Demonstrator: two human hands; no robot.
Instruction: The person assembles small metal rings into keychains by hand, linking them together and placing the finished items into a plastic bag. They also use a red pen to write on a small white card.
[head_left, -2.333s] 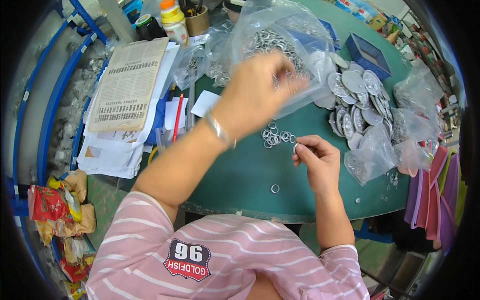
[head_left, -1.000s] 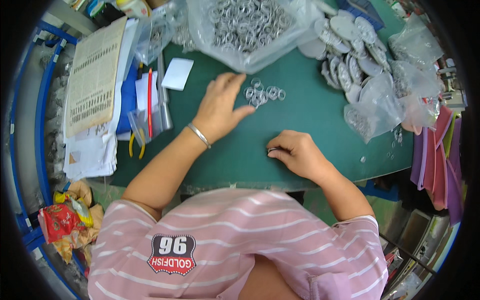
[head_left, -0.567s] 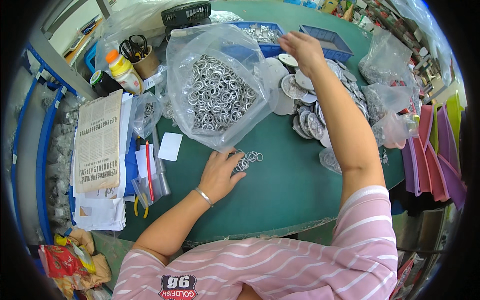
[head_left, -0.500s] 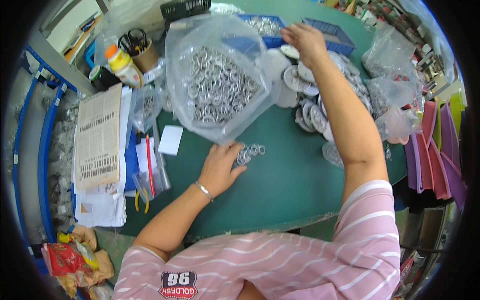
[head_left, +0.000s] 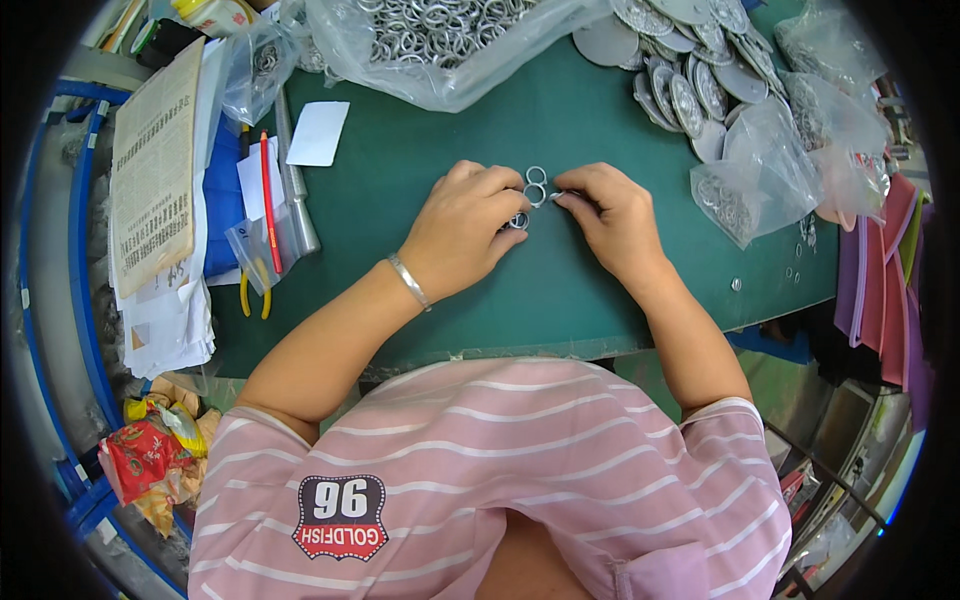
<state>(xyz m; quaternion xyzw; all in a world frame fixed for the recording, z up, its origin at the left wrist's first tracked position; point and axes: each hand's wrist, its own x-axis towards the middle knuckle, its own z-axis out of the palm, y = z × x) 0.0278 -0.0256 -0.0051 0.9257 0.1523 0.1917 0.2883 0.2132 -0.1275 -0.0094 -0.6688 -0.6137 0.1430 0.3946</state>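
Tabletop [head_left: 490, 310], left hand [head_left: 460, 222] perhaps cupped, right hand [head_left: 615, 222] pinched.

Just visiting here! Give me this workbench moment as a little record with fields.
Left hand: fingers curled at small metal rings
Right hand: pinching a small metal piece, exact shape unclear
Between hands: loose rings on the green table
Far side: clear plastic bag of rings
Far right: piled grey discs
Left side: red pencil, white card
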